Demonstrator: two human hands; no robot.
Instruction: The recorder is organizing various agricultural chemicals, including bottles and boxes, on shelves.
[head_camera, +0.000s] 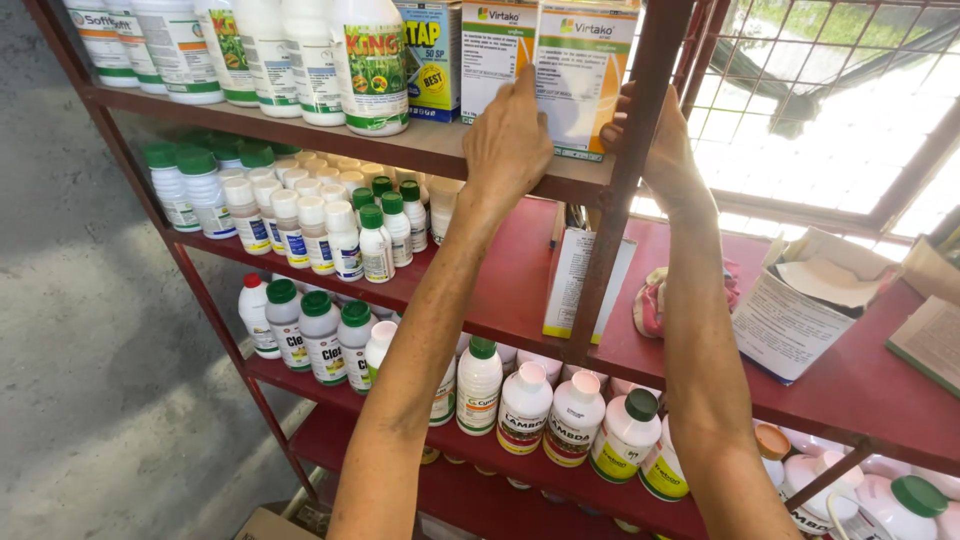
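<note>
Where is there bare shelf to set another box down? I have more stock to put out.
The red shelf is bare between the small bottles and the leaning box, and again between the pink cloth and the open carton. The top and lower shelves are packed.

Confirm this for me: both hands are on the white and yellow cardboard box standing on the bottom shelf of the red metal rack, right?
Not quite. The head view shows the white and yellow cardboard box on the top shelf, not the bottom. Both hands, left and right, are on it.

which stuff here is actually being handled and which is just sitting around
Being handled:
- white and orange box, top shelf
- left hand and right hand on it

Sitting around:
- green-capped bottles
- open carton
- pink cloth
</note>
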